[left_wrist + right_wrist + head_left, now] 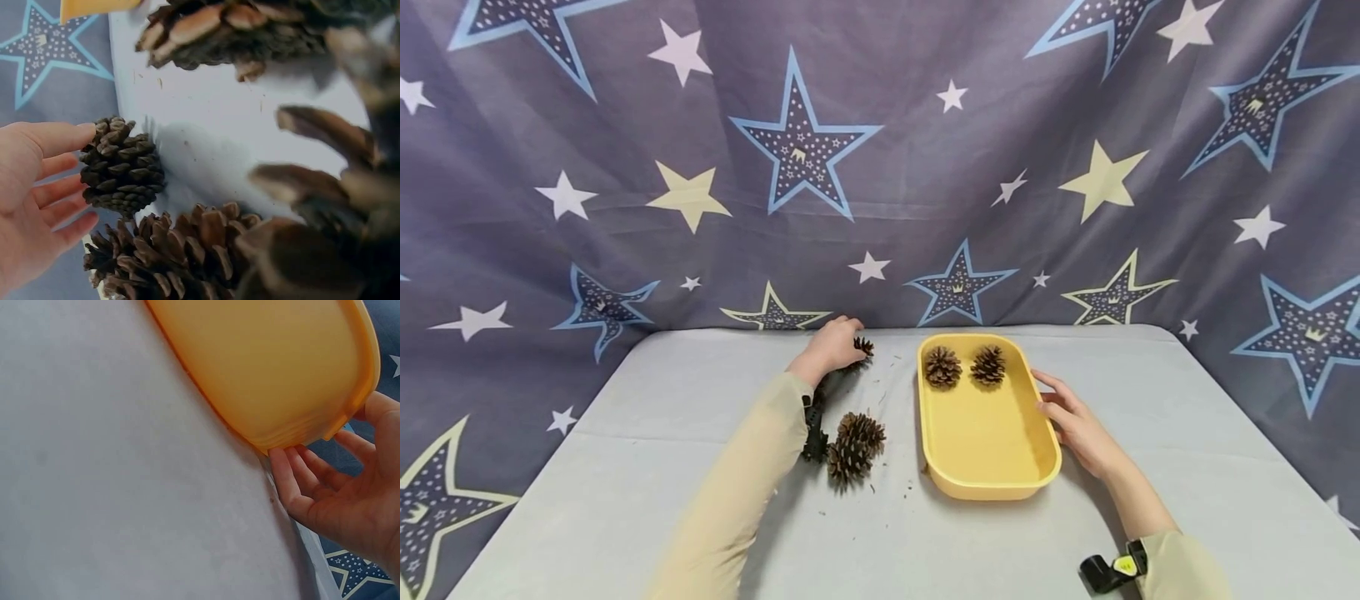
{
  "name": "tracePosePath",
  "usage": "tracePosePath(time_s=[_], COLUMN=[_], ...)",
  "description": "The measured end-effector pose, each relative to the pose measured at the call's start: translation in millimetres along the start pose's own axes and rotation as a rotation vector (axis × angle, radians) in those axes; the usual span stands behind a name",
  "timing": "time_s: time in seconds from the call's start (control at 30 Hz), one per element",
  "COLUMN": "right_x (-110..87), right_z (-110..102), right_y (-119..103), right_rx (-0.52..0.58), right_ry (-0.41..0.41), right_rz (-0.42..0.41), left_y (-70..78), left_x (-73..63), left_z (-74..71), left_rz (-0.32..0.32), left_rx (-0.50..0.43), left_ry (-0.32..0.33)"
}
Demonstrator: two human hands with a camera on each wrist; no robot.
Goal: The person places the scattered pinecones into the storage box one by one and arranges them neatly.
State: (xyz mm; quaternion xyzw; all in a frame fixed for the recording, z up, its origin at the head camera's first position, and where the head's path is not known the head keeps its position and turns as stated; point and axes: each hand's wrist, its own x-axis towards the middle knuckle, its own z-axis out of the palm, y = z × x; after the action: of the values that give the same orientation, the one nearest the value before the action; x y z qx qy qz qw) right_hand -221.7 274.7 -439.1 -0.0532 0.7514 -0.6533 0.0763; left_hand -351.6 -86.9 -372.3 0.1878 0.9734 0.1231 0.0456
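Observation:
At the far part of the table my left hand (835, 346) reaches round a brown pine cone (122, 165). In the left wrist view the thumb lies against the cone's top and the fingers lie behind it, spread apart. Two more pine cones (856, 450) sit together near the left wrist. My right hand (1078, 425) rests against the right outer side of a yellow rectangular box (988, 492), its fingertips touching the wall. Inside the box, at its far end, are two pine cones (943, 367), side by side.
A pale cloth covers the table (1157, 433), with small cone crumbs scattered left of the box. Dark star-patterned fabric (887, 167) hangs right behind the table's far edge. In the left wrist view, large blurred cones (312, 250) crowd the foreground.

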Motion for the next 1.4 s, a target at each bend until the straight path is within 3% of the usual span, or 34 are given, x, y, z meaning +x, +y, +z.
tracePosePath(time_s=[0.17,0.4,1.4], right_x=[0.2,-1.5,-2.3], right_z=[2,5,3], right_y=[-1,1,-4], right_rx=[0.0,0.011,0.011], right_ry=[-0.011,-0.012,-0.013], right_rz=[-0.005,-0.001,-0.013], left_y=[-4.5,-5.0,5.7], left_x=[-1.4,-6.6,-10.5], left_z=[4.1,9.5,0.3], left_rz=[-0.023,0.002,0.033], left_rx=[-0.024,-0.045,-0.02], left_ry=[-0.028,-0.068,0.014])
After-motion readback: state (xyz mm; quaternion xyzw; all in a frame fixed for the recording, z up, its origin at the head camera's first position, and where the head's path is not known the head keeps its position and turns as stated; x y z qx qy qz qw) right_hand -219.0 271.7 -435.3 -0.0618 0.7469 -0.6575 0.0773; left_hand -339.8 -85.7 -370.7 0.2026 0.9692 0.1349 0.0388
